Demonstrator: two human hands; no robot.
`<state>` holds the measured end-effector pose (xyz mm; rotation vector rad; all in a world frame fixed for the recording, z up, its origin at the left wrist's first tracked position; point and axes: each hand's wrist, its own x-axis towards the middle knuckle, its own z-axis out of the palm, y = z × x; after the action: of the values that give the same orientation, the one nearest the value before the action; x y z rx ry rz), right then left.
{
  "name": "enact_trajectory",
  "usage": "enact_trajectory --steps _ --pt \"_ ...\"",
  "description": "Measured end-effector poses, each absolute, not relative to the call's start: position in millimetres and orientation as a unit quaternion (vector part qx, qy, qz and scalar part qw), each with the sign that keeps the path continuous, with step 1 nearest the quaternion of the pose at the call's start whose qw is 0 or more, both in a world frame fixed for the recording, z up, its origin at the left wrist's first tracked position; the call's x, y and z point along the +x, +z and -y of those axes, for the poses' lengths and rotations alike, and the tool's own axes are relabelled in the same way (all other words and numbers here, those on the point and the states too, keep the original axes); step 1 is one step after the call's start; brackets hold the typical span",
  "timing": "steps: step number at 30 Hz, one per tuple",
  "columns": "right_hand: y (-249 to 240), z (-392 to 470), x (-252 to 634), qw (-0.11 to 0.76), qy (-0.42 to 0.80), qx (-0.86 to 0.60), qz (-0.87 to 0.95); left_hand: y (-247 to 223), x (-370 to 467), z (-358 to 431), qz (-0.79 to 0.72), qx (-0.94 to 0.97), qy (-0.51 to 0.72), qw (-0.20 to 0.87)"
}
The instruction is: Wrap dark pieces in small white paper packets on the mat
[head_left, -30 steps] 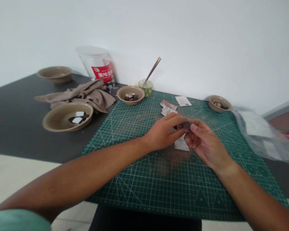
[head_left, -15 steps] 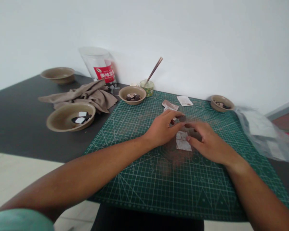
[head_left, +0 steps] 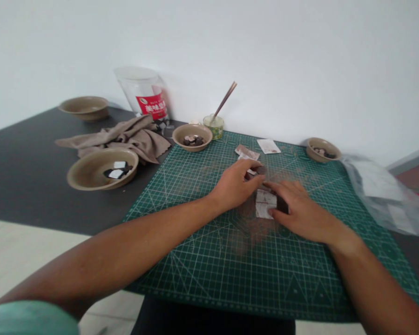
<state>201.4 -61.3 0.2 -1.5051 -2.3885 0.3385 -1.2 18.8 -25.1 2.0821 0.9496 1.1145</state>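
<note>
My left hand (head_left: 234,182) is closed, with a small dark round piece (head_left: 261,170) between thumb and fingertips. Just to its right, my right hand (head_left: 296,204) lies low over the mat, thumb and forefinger gripping the right side of a creased, stained whitish sheet (head_left: 265,203). A line runs across this sheet; whether it is one piece or two I cannot tell. Its top edge is partly covered by the fingers. Behind my left hand is a crumpled brownish wrapper (head_left: 247,152). Reddish-brown dust marks the green cutting mat (head_left: 209,260) around the hands.
At the back stand a bowl of dark pieces (head_left: 192,137), a green patterned cup (head_left: 213,126) with sticks and a second small bowl (head_left: 323,150). Leftward are a larger bowl (head_left: 87,174), a brown cloth (head_left: 125,135) and a clear jar (head_left: 143,93). A plastic bag (head_left: 387,195) lies right.
The whitish sheet's two halves sit more evenly in line. My right hand has shifted slightly down. My left fingers have drawn back a little to the left with the dark piece.
</note>
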Motion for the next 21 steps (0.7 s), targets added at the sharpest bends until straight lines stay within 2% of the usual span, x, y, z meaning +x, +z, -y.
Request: enact_trajectory --steps 6,8,10,12,15,16,19,21 --pt "4.7 64.5 196.1 0.266 0.244 -0.538 0.762 -25.5 -0.4 -22.6 -0.385 0.754 0.417 0.330" --pt "6.3 66.4 194.9 0.318 0.226 -0.535 0.749 -25.5 -0.6 -24.7 -0.390 0.747 0.415 0.344" --pt "6.2 67.0 194.3 0.357 0.138 -0.528 0.758 -25.2 -0.8 -26.6 -0.393 0.734 0.422 0.359" --pt "4.1 65.8 193.9 0.331 0.067 -0.493 0.802 -24.4 -0.9 -27.9 -0.398 0.718 0.436 0.369" --pt "0.0 62.9 194.0 0.207 0.087 -0.419 0.880 -23.1 -1.0 -28.8 -0.403 0.701 0.452 0.378" --pt "-0.8 62.0 194.5 0.191 0.093 -0.411 0.887 -22.7 -0.9 -28.9 -0.403 0.698 0.454 0.381" --pt "-0.5 60.5 196.9 0.223 0.063 -0.437 0.869 -22.4 -0.8 -28.9 -0.405 0.695 0.452 0.386" --pt "0.8 59.9 198.9 0.207 0.081 -0.440 0.870 -22.4 -0.8 -28.5 -0.404 0.695 0.451 0.387"
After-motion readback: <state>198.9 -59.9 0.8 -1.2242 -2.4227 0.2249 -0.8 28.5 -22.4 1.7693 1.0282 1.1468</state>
